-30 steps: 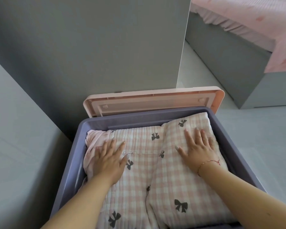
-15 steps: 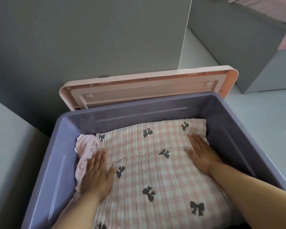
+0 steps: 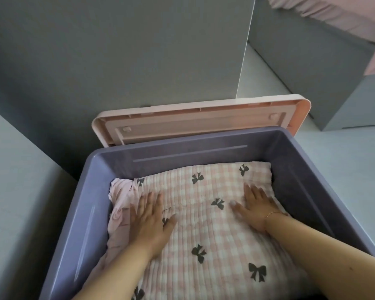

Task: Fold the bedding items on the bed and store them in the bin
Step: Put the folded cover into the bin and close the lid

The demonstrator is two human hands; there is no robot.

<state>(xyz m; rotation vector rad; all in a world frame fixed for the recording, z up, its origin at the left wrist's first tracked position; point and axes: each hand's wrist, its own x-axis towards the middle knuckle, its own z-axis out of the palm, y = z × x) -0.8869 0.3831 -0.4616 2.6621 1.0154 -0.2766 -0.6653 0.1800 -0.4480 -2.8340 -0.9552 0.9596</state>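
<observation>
Bin: the purple bin sits on the pale floor, open at the top, its walls rising well above what lies inside.
Folded bedding: the pink checked quilt with dark bow prints lies folded flat inside the bin, filling most of its bottom; it lies directly under both palms.
Second item: a plain pink sheet shows at the quilt's left edge, bunched against the bin's left wall (how far it reaches beneath the quilt is hidden).
Left hand: the left hand lies palm down with fingers straight and close together, thumb spread to the side, pressing on the quilt's left part, its outer fingers over the seam where quilt meets sheet; it grips nothing.
Right hand: the right hand presses flat on the quilt's right part near the far right corner, fingers extended, holding nothing; a thin bracelet circles the wrist.
Lid: the pink lid stands tilted behind the bin's far wall, leaning on a grey panel.
Bed: the bed with pink cover shows at upper right, well apart from the bin.
</observation>
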